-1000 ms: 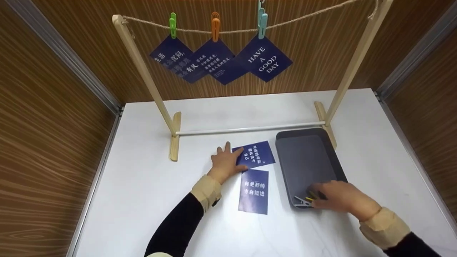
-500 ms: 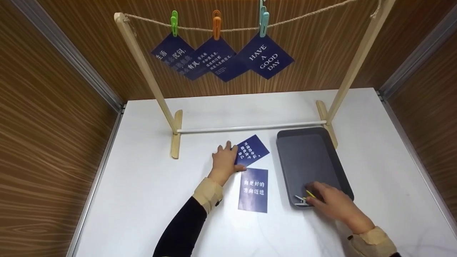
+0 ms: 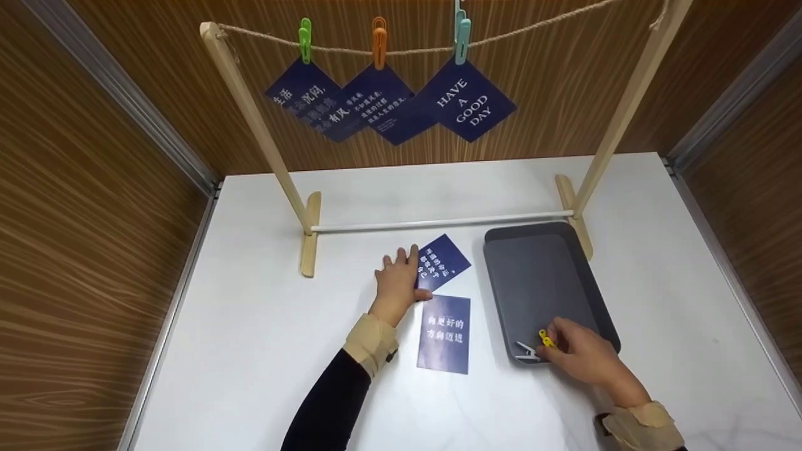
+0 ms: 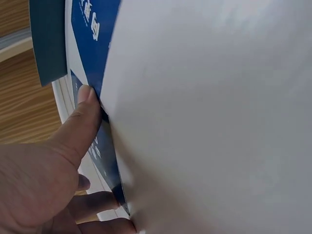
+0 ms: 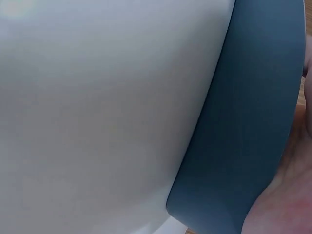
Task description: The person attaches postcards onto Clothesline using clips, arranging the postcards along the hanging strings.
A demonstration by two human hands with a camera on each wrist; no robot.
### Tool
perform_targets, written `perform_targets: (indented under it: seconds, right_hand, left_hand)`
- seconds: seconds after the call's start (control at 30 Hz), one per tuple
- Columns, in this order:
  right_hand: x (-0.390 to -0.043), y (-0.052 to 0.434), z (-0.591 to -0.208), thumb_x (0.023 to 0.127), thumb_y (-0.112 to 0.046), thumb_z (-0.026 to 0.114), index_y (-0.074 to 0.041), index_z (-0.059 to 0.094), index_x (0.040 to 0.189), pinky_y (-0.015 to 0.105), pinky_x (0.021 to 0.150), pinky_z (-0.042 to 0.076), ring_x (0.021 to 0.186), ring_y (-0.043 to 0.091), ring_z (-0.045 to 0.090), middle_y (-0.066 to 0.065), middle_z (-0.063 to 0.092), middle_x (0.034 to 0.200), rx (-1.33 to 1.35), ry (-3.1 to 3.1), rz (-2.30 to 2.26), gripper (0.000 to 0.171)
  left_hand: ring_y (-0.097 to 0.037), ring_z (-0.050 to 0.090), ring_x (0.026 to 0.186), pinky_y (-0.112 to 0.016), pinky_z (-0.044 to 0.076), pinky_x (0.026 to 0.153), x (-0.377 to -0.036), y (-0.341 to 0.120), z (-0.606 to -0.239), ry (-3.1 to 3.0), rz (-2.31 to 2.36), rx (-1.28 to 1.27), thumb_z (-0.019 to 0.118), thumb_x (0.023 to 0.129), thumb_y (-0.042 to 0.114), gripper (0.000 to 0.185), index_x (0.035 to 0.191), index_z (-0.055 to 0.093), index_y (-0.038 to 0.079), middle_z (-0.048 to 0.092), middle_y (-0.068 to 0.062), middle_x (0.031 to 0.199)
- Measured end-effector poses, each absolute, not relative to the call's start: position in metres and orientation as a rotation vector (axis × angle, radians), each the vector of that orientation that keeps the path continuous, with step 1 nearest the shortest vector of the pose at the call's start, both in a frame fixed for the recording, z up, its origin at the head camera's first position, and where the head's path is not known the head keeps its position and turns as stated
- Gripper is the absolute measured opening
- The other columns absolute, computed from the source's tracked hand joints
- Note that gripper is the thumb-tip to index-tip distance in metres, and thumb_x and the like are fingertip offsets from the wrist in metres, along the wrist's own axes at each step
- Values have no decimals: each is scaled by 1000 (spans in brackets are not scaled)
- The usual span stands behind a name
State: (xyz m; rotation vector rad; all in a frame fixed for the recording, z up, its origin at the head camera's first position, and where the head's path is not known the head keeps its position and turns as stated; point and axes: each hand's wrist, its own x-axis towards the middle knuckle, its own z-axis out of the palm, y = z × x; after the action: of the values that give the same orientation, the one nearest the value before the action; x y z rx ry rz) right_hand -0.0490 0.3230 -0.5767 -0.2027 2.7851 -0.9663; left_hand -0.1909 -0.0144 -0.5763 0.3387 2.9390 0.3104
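On the rope (image 3: pixel 407 51) strung across the wooden stand (image 3: pixel 250 119), three dark blue cards already hang, each under its own peg: a green peg (image 3: pixel 304 39), an orange peg (image 3: pixel 378 41) and a light blue peg (image 3: pixel 462 40), the last holding the card that reads HAVE A GOOD DAY (image 3: pixel 465 100). Two more cards lie on the white tabletop (image 3: pixel 250 326) and are not yet hung. The left hand (image 3: pixel 396 285) rests on the edge of the tilted card (image 3: pixel 442 262), thumb and fingers pinching its near corner, as the left wrist view shows. The second card (image 3: pixel 444 334) lies flat just below it, untouched. To the right sits a grey tray (image 3: pixel 539 275), and the right hand (image 3: pixel 579 358) reaches into its near corner, fingertips closed on a yellow peg (image 3: pixel 546 340); a white peg (image 3: pixel 525 352) lies just beside it in the tray. By this count the hanging looks a little over halfway: three cards up, two left, with a peg for each remaining card.
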Motion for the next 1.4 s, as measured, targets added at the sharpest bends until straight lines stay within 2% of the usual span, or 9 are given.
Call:
perform_targets:
  seconds: [0.2,0.5,0.7,0.87,0.93,1.0,1.2,1.3,1.4]
  right_hand:
    - [-43,322,-572,85,-34,80,-18,50,85,24,53,33,63,9,46,-6,48,71,-160,2735,-1000,34]
    - [-39,321,-566,83,-35,81,-19,50,85,26,55,33,63,10,46,-6,49,69,-122,2720,-980,35]
    - [-40,322,-566,82,-33,82,-19,50,85,26,56,33,64,11,47,-6,50,70,-108,2720,-978,35]
    - [-39,322,-568,82,-35,82,-18,51,85,26,55,34,64,12,47,-5,50,70,-95,2722,-971,35]
    - [-39,321,-569,82,-36,82,-18,51,86,26,54,33,62,11,46,-5,50,70,-91,2741,-961,36]
    - [-39,321,-569,82,-37,82,-17,53,92,26,54,34,62,11,47,-5,51,71,-85,2760,-963,37]
    - [-40,319,-570,85,-41,79,-15,63,123,27,57,37,66,12,50,-6,56,76,-44,2771,-949,49]
    - [-41,318,-570,85,-46,76,-16,69,117,28,57,38,66,13,51,-5,58,74,-13,2768,-955,45]
    - [-39,317,-569,87,-47,73,-14,70,112,27,57,39,65,13,51,-5,59,73,18,2784,-967,42]
  left_hand:
    - [-47,50,123,-63,50,90,-185,-13,-573,2959,299,330,83,60,57,114,153,37,11,49,-21,137]
    - [-41,49,121,-60,50,93,-178,-13,-569,2971,345,284,86,58,57,120,153,35,3,45,-24,136]
    - [-39,49,112,-53,53,87,-180,-13,-569,3006,413,253,91,50,55,124,147,41,-5,47,-27,123]
    - [-33,43,101,-47,51,77,-181,-14,-570,3007,619,212,95,48,49,95,120,58,-1,43,-19,109]
    - [-32,43,99,-49,50,77,-181,-14,-570,2996,696,201,96,51,46,84,111,57,2,42,-16,107]
    - [-32,47,99,-52,50,80,-181,-14,-568,2977,746,191,96,53,42,82,112,54,3,44,-16,109]
    - [-33,57,98,-56,49,83,-181,-17,-563,2907,889,150,92,62,47,80,116,48,6,55,-14,107]
    - [-33,59,95,-54,47,83,-182,-19,-562,2865,976,129,86,71,51,75,117,46,7,57,-13,102]
    - [-32,59,91,-53,46,81,-181,-20,-561,2835,1056,145,73,87,50,58,114,45,7,56,-11,96]
